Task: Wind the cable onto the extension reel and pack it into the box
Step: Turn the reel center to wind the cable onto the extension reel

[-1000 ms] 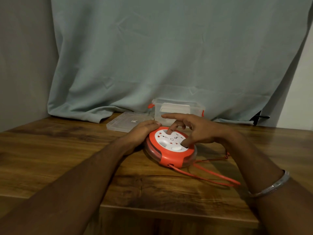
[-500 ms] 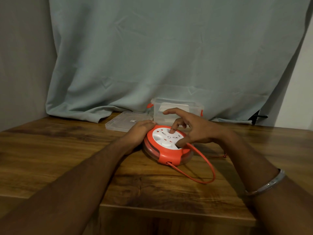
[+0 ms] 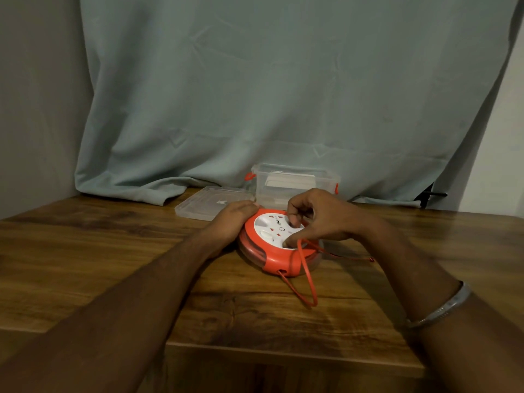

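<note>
A round orange extension reel [image 3: 272,252] with a white socket face lies flat on the wooden table [image 3: 113,265]. My left hand [image 3: 235,217] grips its left rim. My right hand [image 3: 320,217] rests on the white face, fingers curled down into it. A short loop of orange cable [image 3: 307,282] hangs out of the reel's front slot onto the table, and a thin strand trails off to the right. Behind the reel stands an open clear plastic box [image 3: 295,181] with orange clips.
The box's clear lid [image 3: 207,205] lies flat left of the box. A pale green cloth [image 3: 255,95] hangs behind the table and drapes onto its back edge. A black clamp [image 3: 431,194] shows at the right. The table's front edge is near me.
The loose cable loop has shrunk a lot and drawn in toward the reel. My right hand has turned on the reel's face; my left hand stays on the rim.
</note>
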